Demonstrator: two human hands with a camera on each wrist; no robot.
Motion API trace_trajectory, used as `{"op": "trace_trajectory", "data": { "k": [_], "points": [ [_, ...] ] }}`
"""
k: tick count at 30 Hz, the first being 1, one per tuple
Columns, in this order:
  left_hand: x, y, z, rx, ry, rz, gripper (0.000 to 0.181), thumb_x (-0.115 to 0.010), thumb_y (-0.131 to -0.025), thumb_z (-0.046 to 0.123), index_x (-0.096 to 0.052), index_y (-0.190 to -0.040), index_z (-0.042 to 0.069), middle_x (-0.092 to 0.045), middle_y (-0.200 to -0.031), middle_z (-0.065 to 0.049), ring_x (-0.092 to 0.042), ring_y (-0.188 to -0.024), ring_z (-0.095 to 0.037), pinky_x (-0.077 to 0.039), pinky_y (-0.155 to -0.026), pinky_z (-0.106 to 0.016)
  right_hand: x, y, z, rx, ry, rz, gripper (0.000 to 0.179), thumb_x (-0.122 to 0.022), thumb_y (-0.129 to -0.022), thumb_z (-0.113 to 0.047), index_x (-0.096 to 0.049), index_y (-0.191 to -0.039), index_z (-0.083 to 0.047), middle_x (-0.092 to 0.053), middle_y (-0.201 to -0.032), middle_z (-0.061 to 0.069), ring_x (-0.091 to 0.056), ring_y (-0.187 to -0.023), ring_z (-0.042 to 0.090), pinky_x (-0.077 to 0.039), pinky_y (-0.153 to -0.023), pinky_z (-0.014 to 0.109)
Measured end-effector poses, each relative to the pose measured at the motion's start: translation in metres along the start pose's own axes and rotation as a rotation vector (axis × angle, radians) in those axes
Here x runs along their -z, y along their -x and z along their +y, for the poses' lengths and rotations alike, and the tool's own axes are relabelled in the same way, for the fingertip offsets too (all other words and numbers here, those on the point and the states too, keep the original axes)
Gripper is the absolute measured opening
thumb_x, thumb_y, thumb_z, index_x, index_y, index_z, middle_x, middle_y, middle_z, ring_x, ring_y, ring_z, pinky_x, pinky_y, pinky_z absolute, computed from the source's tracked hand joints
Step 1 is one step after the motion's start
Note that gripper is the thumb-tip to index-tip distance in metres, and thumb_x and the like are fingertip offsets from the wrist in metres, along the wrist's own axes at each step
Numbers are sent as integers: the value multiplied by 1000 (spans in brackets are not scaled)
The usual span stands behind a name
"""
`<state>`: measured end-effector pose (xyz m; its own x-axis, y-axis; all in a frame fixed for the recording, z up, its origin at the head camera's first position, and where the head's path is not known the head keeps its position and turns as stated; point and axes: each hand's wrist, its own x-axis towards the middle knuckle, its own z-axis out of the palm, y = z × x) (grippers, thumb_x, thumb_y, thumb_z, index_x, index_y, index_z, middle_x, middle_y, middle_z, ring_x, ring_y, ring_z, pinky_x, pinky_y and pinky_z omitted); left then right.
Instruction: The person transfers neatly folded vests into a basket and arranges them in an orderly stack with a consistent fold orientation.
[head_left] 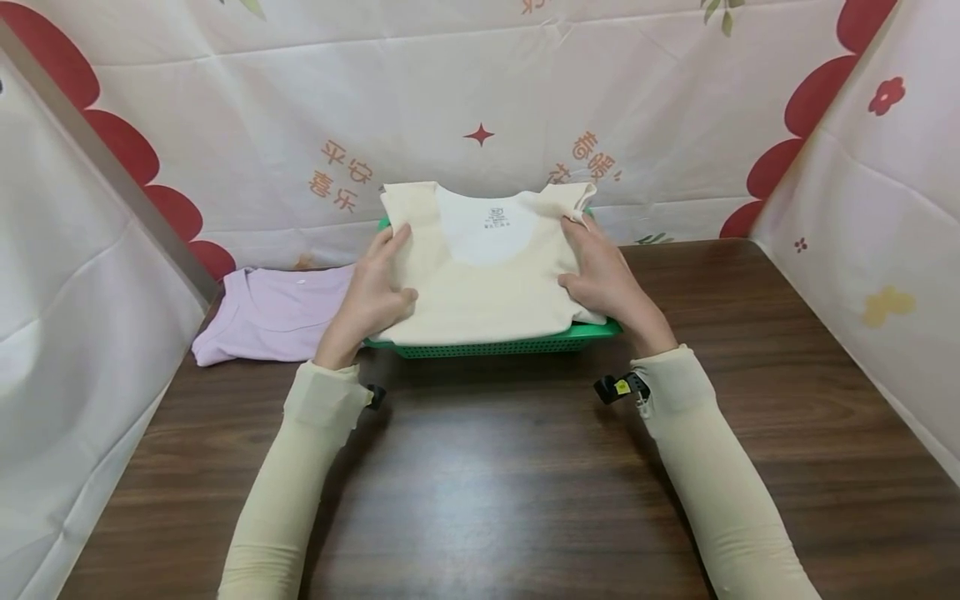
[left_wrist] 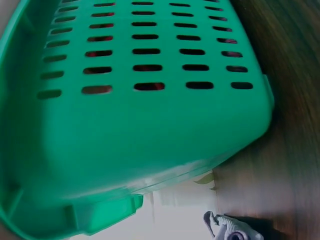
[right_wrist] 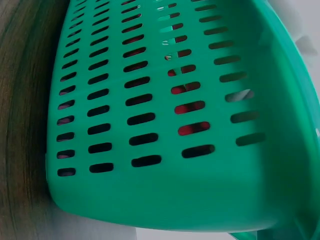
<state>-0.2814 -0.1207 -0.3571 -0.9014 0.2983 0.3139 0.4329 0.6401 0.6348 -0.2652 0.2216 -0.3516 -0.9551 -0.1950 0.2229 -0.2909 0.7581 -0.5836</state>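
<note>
A folded cream T-shirt (head_left: 487,292) with a white inner neck panel and a small printed label lies over a green plastic basket (head_left: 487,348), hiding most of it. My left hand (head_left: 371,287) holds the shirt's left side, with the thumb and a finger on top of the cloth. On the opposite side my right hand (head_left: 603,271) grips the shirt's right edge near the shoulder. The other fingers are partly hidden. Both wrist views show mainly the basket's slotted wall (left_wrist: 150,120), with something red and dark behind the slots; neither hand is plain there.
A folded lavender garment (head_left: 288,312) lies on the dark wooden table (head_left: 480,483), left of the basket. Printed white cloth (head_left: 420,100) hangs behind the table and along both sides. Black wrist cameras (head_left: 615,387) sit at the cuffs.
</note>
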Motion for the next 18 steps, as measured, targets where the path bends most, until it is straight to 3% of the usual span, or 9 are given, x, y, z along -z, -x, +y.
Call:
{"op": "trace_trajectory", "data": {
  "k": [4, 9, 14, 18],
  "points": [
    [-1, 0, 0, -16, -24, 4, 94, -70, -78, -6, -32, -163, 10, -30, -167, -15, -37, -149, -37, -27, -120, -59, -1, 0, 1, 42, 23, 6, 82, -55, -88, 5, -25, -164, -6, -12, -175, 9, -11, -162, 33, -36, -115, 59],
    [-3, 0, 0, -33, -23, 7, 94, -70, -78, -8, -33, -162, 9, -31, -167, -15, -39, -148, -36, -29, -119, -59, 0, 1, 1, 39, 37, 1, 82, -53, -88, 5, -25, -164, -7, -16, -174, 12, -18, -159, 37, -35, -115, 60],
    [-4, 0, 0, -60, -29, 11, 94, -70, -78, -10, -33, -162, 9, -32, -167, -14, -43, -145, -34, -41, -109, -52, 0, 3, 0, 19, 39, -5, 82, -54, -89, 4, -25, -165, -9, -18, -173, 13, -23, -157, 40, -38, -109, 58],
    [-6, 1, -1, -69, -38, 12, 94, -70, -77, -11, -33, -162, 8, -32, -167, -13, -45, -142, -33, -46, -99, -47, -1, 2, -1, 34, 74, -9, 80, -56, -90, 2, -25, -164, -7, -21, -172, 16, -26, -155, 41, -36, -113, 60]
  ]
}}
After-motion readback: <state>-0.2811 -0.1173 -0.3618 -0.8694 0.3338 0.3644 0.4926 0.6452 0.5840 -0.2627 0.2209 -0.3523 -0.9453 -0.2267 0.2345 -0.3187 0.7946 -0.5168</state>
